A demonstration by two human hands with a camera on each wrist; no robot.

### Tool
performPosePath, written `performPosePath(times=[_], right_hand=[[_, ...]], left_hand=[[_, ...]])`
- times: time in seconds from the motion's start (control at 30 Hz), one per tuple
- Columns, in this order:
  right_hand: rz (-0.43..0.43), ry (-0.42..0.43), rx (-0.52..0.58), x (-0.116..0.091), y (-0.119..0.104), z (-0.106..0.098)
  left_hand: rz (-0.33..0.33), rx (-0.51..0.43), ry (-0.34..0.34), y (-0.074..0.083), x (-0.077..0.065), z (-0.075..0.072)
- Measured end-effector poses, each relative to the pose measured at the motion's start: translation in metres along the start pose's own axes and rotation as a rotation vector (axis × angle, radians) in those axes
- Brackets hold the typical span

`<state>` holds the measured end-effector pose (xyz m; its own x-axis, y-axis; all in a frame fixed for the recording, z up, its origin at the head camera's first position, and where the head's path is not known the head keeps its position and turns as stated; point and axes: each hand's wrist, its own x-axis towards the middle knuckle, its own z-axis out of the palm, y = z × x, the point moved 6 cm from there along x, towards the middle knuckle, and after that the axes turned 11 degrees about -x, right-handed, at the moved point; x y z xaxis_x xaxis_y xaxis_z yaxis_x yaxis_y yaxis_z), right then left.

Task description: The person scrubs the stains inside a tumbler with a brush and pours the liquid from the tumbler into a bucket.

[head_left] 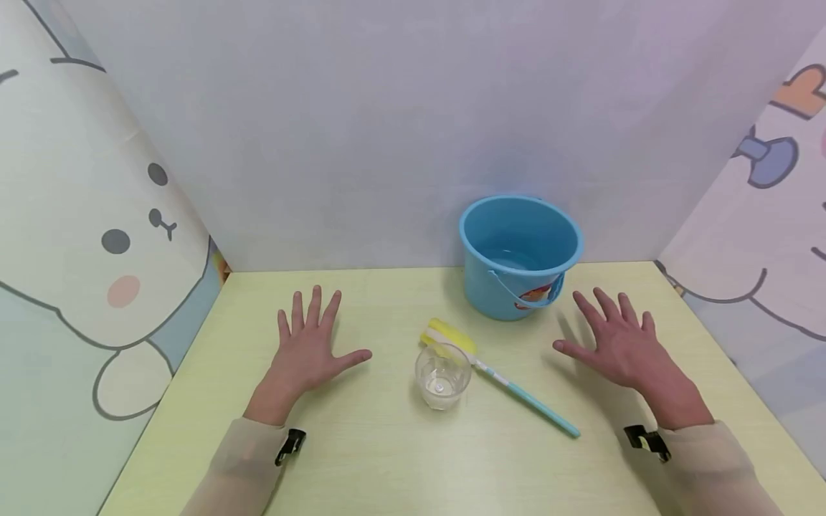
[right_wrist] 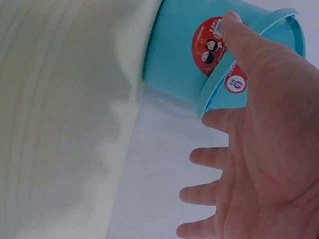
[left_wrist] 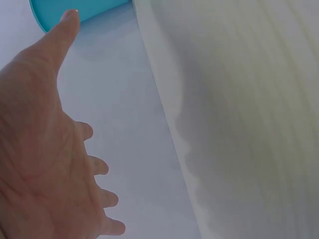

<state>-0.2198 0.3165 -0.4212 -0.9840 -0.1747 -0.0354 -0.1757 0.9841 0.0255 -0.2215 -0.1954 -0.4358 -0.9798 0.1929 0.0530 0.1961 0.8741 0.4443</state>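
Nothing gripped; three items set out on pale table (head_left: 361, 459).
Left hand (head_left: 306, 362) spread wide, fingers straight; clear cup (head_left: 444, 387) seen partly overlapping yellow-headed brush (head_left: 502, 380), laid diagonally; blue bucket (head_left: 484, 292) placed upright behind; right hand (head_left: 624, 351) splayed too, empty, near bucket.

Brightly and evenly lit in the head view, with soft shadows beside left hand (head_left: 308, 358) and right hand (head_left: 622, 351). Tinted faintly pink at upper right on the backdrop (head_left: 658, 79). Dimmer and greyer in both wrist views, with a smeared tabletop (left_wrist: 254, 139) and diffuse shadow edges. Crisp enough at the red sticker (right_wrist: 201, 46) to show printing.
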Motion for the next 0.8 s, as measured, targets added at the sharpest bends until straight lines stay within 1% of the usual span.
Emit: performPosePath(times=[0.37,0.67,0.8], right_hand=[[-0.039,-0.031,-0.006,-0.009,-0.012,-0.008],[-0.102,-0.012,-0.015,-0.017,-0.033,-0.018],[-0.122,-0.023,-0.003,-0.020,-0.042,-0.021]], left_hand=[[0.038,-0.017,0.017,0.009,-0.003,-0.002],[0.052,-0.089,-0.023,0.015,-0.003,-0.003],[0.070,-0.115,-0.025,0.019,-0.003,-0.003]])
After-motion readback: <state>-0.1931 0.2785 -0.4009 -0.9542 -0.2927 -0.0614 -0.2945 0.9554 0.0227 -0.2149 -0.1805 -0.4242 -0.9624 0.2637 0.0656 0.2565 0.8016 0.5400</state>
